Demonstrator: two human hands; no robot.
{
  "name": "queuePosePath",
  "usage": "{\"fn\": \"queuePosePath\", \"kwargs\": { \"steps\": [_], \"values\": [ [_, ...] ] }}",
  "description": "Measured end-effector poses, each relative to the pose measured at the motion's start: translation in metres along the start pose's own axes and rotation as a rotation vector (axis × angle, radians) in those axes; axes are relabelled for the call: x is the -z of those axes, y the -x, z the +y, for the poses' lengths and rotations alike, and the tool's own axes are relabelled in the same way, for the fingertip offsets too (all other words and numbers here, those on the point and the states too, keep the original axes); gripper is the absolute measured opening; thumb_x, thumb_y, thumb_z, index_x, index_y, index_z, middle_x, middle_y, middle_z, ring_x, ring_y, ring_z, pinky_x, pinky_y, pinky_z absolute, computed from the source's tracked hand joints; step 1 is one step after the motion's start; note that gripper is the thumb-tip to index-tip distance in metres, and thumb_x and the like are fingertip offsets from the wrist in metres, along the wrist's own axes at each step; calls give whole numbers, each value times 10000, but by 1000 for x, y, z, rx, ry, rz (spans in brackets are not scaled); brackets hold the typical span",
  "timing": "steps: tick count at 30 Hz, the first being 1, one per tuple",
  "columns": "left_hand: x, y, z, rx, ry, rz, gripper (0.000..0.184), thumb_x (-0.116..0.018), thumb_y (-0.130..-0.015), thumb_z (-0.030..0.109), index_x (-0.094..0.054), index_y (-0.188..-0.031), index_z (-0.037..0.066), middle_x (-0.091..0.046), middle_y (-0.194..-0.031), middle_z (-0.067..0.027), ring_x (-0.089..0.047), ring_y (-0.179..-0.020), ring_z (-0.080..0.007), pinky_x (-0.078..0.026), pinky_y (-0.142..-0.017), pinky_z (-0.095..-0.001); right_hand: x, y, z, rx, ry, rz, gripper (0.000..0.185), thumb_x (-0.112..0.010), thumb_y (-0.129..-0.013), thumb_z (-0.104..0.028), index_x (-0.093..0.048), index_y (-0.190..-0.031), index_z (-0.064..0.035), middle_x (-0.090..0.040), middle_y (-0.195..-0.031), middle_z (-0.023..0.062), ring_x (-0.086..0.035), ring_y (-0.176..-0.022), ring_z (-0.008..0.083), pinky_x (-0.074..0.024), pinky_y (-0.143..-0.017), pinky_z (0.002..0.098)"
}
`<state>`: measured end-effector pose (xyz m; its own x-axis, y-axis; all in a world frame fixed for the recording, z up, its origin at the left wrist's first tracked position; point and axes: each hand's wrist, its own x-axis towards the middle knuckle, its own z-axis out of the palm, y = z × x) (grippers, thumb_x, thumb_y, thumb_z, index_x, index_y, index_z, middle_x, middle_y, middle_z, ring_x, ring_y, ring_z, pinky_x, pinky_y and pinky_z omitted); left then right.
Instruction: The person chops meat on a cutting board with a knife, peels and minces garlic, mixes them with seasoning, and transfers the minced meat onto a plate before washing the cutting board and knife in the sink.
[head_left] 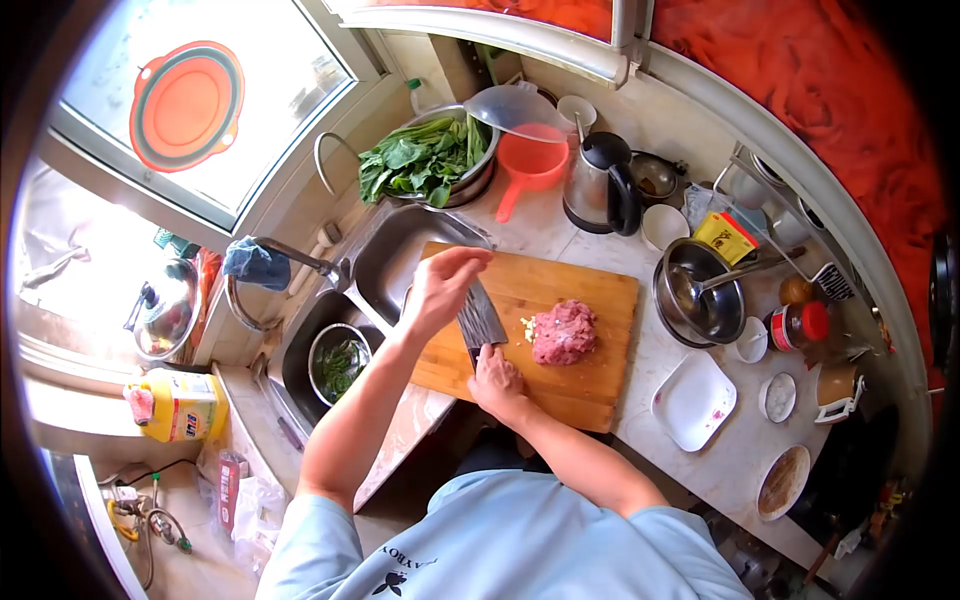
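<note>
In the head view, the right hand (pixel 497 376) is closed around the handle end of a cleaver (pixel 482 320), down at the 8 o'clock edge of the wooden cutting board (pixel 588 396). The cleaver's dark, broad blade slants from that grip toward 11 o'clock. The left hand (pixel 447 287) is raised near the far end of the blade, fingers stretched out together toward 2 o'clock and wrapped around nothing visible; whether the fingertips touch the steel cannot be told.

The mound of minced meat (pixel 565 332) sits on the board just off centre toward 3 o'clock, with pale chopped bits (pixel 528 327), possibly garlic, beside it at its 9 o'clock. From the board, leafy greens (pixel 425 160) lie at 11 o'clock, an electric kettle (pixel 597 190) stands at 1 o'clock, and a white dish (pixel 694 402) rests on the counter (pixel 722 468) at 4 o'clock.

The cleaver looks stiff and fairly heavy toward the blade, so the handle is the safe hold, with any steadying fingers kept on the flat. The mince should be soft, sticky and slippery with fat; a pinch would probably tear it, so scooping beneath with blade and palm suits it better.
</note>
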<state>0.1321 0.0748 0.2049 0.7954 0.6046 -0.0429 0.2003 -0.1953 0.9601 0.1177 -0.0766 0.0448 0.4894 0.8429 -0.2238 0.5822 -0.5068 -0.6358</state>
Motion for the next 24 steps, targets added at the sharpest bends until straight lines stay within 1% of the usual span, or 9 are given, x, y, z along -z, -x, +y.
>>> {"fn": "queuePosePath", "kwargs": {
  "steps": [5, 7, 12, 13, 15, 16, 19, 21, 24],
  "values": [
    [4, 45, -22, -108, 237, 515, 221, -567, -1036, 116, -697, -1153, -19, -720, -1094, -84, -664, -1017, -152, -512, -926, -289, 51, 13, 9, -70, -214, 240, 352, -599, -869, -302, -527, -1002, 15, -630, -993, 299, -665, -888, 466, -544, -761, 532],
    [-7, 64, -94, -51, 177, 609, 238, -572, -1043, 173, -695, -1165, 10, -712, -1103, -70, -645, -1046, -132, -510, -934, -288, 70, 29, 32, -65, -400, 315, 316, -615, -904, -298, -547, -957, 6, -647, -835, 286, -656, -810, 481, -514, -679, 550],
    [-133, 76, -161, 170, 186, 459, 367, -554, -1042, 167, -586, -1341, -44, -660, -1287, -149, -620, -1173, -208, -486, -1014, -314, 145, 107, 84, -171, -542, 369, 278, -628, -981, -288, -571, -947, -18, -647, -748, 225, -634, -691, 462, -477, -580, 503],
    [-150, 71, -155, 108, -75, 423, 390, -554, -1035, 183, -574, -1350, -46, -626, -1348, -196, -586, -1255, -305, -429, -1097, -380, 147, 117, 101, -120, -484, 422, 237, -617, -990, -246, -569, -942, -19, -639, -722, 217, -629, -673, 454, -466, -568, 500],
    [-183, 57, -150, -7, -114, 385, 453, -572, -1016, 229, -538, -1397, -13, -562, -1417, -225, -498, -1345, -383, -338, -1171, -439, 148, 136, 127, -140, -469, 404, 243, -601, -1004, -245, -565, -930, -17, -621, -656, 183, -632, -595, 390, -469, -539, 469],
    [-191, 51, -147, -60, -168, 344, 483, -590, -1001, 253, -528, -1411, 4, -544, -1439, -218, -480, -1360, -388, -324, -1179, -451, 150, 147, 131, -269, -629, 312, 263, -591, -1018, -262, -561, -917, -22, -596, -591, 122, -608, -494, 267, -464, -486, 400],
    [-195, 43, -122, -250, -460, 162, 579, -640, -954, 316, -497, -1452, 56, -492, -1498, -193, -438, -1395, -398, -298, -1193, -486, 135, 166, 150, -369, -764, 316, 282, -587, -1026, -290, -563, -910, -34, -565, -555, 59, -562, -438, 153, -445, -439, 331],
    [-187, 44, -98, -408, -801, -33, 646, -671, -919, 349, -476, -1479, 92, -464, -1529, -172, -422, -1408, -400, -301, -1190, -506, 127, 174, 157, -392, -832, 334, 284, -579, -1031, -301, -555, -905, -46, -561, -558, 32, -543, -430, 126, -434, -415, 301],
    [-192, 26, -125, -452, -784, -94, 528, -718, -849, 322, -605, -1318, 105, -524, -1468, -130, -516, -1283, -393, -391, -1089, -535, 117, 179, 162, -403, -892, 393, 287, -577, -1031, -305, -544, -898, -52, -559, -560, 23, -533, -427, 110, -426, -400, 283]
  ]
}}
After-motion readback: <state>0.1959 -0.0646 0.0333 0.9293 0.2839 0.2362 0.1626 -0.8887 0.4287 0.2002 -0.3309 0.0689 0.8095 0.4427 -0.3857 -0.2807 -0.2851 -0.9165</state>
